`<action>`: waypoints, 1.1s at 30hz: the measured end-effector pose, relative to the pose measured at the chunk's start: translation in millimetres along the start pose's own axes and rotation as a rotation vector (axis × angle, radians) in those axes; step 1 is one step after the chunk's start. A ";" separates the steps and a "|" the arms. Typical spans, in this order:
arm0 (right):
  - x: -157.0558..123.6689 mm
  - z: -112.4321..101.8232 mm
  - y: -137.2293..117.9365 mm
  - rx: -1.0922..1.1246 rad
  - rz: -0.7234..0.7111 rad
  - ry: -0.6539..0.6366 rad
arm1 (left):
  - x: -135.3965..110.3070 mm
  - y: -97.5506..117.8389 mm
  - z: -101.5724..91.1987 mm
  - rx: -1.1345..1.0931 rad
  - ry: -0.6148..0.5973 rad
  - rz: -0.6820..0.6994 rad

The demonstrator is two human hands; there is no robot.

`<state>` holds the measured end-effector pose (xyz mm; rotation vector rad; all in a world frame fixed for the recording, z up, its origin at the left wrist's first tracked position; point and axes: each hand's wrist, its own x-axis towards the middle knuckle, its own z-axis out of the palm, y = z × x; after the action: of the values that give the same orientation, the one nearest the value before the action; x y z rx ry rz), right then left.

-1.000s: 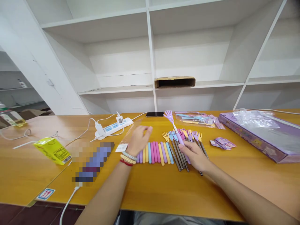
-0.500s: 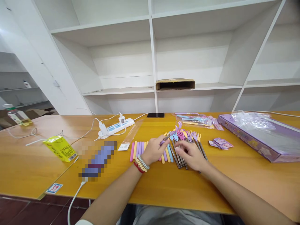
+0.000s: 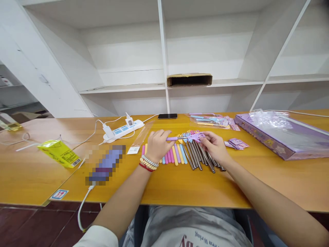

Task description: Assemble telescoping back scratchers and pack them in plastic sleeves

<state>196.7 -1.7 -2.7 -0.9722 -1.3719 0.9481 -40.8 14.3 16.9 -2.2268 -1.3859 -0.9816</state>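
My left hand [image 3: 157, 145] is closed around the purple handle end of a small telescopic back scratcher [image 3: 185, 138], held level above the table. My right hand [image 3: 215, 146] pinches its purple hand-shaped head. Beneath both hands lie a row of pastel handle sleeves [image 3: 175, 155] and a bunch of metal scratchers with coloured hand-shaped tips [image 3: 197, 156].
On the wooden table [image 3: 180, 187] lie a clear plastic sleeve [image 3: 140, 140], a white power strip [image 3: 122, 130], a phone [image 3: 167, 116], a yellow carton [image 3: 59, 153], packed scratchers [image 3: 212, 121], small purple cards [image 3: 236, 143] and a purple box [image 3: 282, 135]. White shelves [image 3: 164, 61] stand behind.
My left hand came over from the plastic sleeve and took the scratcher's handle. My right hand shifted from the handle to the head. The scratcher now lies level between both hands.
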 end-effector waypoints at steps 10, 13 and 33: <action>12.6 -16.6 3.7 0.005 -0.100 0.277 | -0.3 -4.1 -1.1 -0.606 -0.066 -0.197; 12.8 -16.1 1.2 0.061 -0.094 0.317 | -0.3 -0.9 -1.3 -0.729 -0.033 -0.234; 6.0 -11.5 -4.8 -0.048 -0.173 0.123 | -1.8 -1.5 5.4 -0.430 -0.071 -0.009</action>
<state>208.0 2.4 4.2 -0.9165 -1.3560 0.7180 -40.6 17.1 11.8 -2.5824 -1.3105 -1.3192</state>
